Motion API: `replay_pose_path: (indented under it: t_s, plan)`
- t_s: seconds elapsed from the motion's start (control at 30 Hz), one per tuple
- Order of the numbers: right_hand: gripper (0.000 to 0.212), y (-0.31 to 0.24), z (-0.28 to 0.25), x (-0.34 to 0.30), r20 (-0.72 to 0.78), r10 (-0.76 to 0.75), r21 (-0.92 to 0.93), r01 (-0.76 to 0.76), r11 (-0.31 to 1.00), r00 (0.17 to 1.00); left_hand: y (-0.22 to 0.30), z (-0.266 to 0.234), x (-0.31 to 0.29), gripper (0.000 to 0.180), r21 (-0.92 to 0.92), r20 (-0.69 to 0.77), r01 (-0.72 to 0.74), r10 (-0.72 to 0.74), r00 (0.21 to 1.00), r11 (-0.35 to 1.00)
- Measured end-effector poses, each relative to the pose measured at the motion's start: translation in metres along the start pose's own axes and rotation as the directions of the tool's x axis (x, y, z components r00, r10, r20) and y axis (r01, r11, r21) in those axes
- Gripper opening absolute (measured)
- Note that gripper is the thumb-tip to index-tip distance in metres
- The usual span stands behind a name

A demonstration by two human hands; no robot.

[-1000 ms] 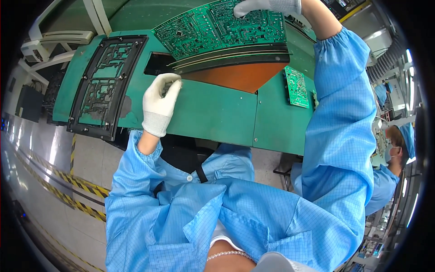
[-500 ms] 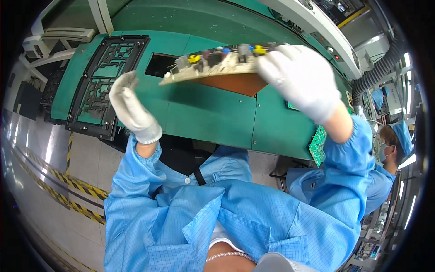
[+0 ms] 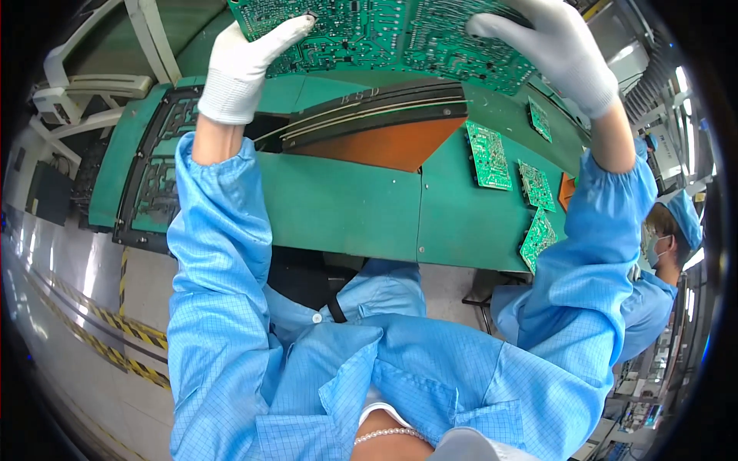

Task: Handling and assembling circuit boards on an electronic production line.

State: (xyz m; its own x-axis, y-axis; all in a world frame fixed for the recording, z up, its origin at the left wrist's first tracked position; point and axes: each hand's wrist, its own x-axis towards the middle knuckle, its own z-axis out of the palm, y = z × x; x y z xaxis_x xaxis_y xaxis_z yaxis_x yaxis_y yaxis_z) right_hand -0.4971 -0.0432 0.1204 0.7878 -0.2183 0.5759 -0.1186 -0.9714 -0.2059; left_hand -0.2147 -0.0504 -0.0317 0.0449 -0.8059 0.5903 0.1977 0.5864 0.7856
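A large green circuit board (image 3: pixel 392 38) is held up at the top of the view, its solder side toward me. My left hand (image 3: pixel 250 61) grips its left end, thumb lying on the board's face. At the right end my right hand (image 3: pixel 557 50) holds it in the same way, thumb across the face. Both hands wear white gloves. The fingers behind the board are hidden, and the board's upper edge runs out of view. Beneath it, a black-topped orange stand (image 3: pixel 369 138) with thin rails sits on the green bench.
On the green bench (image 3: pixel 338 196), smaller circuit boards (image 3: pixel 489 156) lie to the right. At the left is a black frame fixture (image 3: pixel 146 192). A co-worker (image 3: pixel 661 261) in blue sits at the far right. Yellow-black tape (image 3: pixel 131 315) marks the floor.
The circuit board has been raised away from me and turned so its solder side shows. My left hand, free before, has taken hold of its left end. The stand beneath is now more exposed.
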Motion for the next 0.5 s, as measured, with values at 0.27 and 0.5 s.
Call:
replay_pose_path:
  t_s: [0.27,0.5]
  plan:
    - [0.032,0.068,0.033,0.014,-0.112,0.521,-0.861,-0.345,0.375,0.846,-0.052,0.023,0.011,0.029,-0.135,-0.456,-0.021,-0.043,0.889,0.991]
    - [0.045,0.257,0.047,-0.067,-0.103,0.764,-0.504,-0.696,0.511,0.636,-0.103,-0.025,0.009,0.033,-0.629,-0.395,0.184,-0.514,0.761,0.756]
